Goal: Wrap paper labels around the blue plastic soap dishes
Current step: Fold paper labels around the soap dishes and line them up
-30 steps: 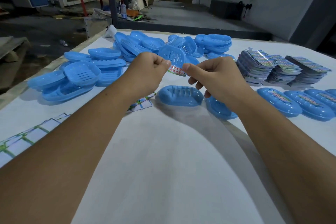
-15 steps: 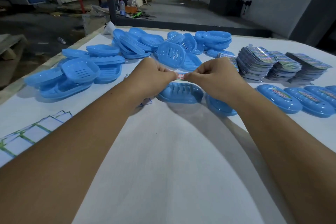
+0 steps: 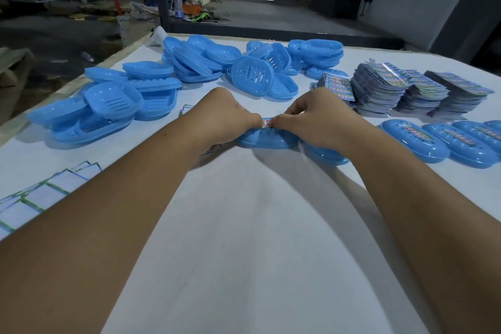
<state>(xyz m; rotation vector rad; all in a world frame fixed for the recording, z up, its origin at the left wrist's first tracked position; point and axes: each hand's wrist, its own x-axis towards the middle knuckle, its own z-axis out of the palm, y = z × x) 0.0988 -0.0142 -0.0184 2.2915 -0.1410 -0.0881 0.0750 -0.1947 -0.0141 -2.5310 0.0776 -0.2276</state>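
Head view: left hand [image 3: 226,119] and right hand [image 3: 315,119] each pinch an end of the paper label [image 3: 266,123], stretched over the blue soap dish [image 3: 267,141] at frame centre on the white table [image 3: 257,225]. Risks: uneven pull tears or skews the label; dish slides into the neighbouring dish [image 3: 324,154] lower right.

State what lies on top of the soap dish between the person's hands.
A paper label lies across the soap dish, pinched by the left hand and right hand. The hands cover its ends.
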